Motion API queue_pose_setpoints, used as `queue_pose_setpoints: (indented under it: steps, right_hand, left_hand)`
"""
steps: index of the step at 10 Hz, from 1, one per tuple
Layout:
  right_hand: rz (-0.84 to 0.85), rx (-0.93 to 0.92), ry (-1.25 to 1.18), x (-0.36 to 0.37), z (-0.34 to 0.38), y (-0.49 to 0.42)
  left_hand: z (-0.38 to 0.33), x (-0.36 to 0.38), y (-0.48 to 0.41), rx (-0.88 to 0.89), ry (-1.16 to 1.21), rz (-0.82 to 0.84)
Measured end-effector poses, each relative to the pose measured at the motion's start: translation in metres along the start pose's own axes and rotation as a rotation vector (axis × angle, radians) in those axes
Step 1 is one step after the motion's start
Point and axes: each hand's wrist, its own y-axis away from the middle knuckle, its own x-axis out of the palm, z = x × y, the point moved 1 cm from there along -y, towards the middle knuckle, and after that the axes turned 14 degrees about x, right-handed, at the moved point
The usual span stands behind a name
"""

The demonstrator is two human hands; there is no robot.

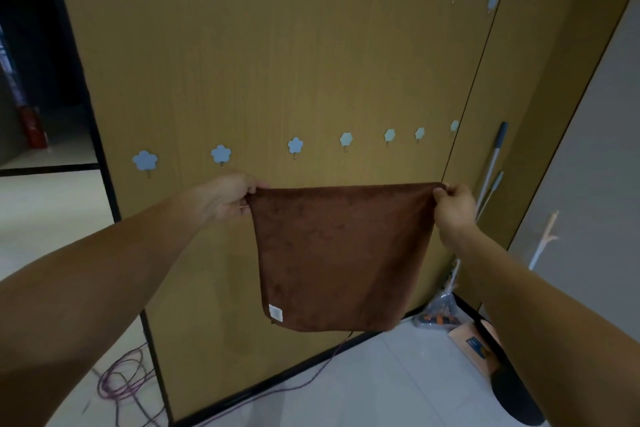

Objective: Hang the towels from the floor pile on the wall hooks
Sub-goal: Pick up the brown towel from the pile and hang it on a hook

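With the left hand (225, 199) and right hand (453, 204) each pinching a top corner of the brown square microfibre towel (341, 253), taut below the lower row of pale blue flower-shaped wall hooks (295, 146), the flat hem would likely slip off a hook unless bunched.

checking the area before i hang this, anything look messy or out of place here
Yes. A purple cable lies in loose loops on the floor at lower left and trails along the base of the panel, a possible trip hazard. A plastic bag and cardboard box clutter the right corner. The brown towel itself hangs evenly.

purple cable (121, 381) coiled lower left | poles (492, 163) leaning at right | cardboard box (474, 347) (beside a plastic bag (438, 312))
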Motion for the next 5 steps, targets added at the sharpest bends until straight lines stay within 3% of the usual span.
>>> queue_pose_setpoints:
  steps: [4,5]
  right_hand:
    - [0.374,0.043,-0.183,0.021,0.011,-0.037]
    - [0.507,-0.043,-0.102,0.024,0.011,-0.046]
  left_hand:
    - [-0.006,0.016,-0.010,0.042,-0.194,0.047]
    - [-0.006,0.021,-0.007,0.062,-0.248,-0.001]
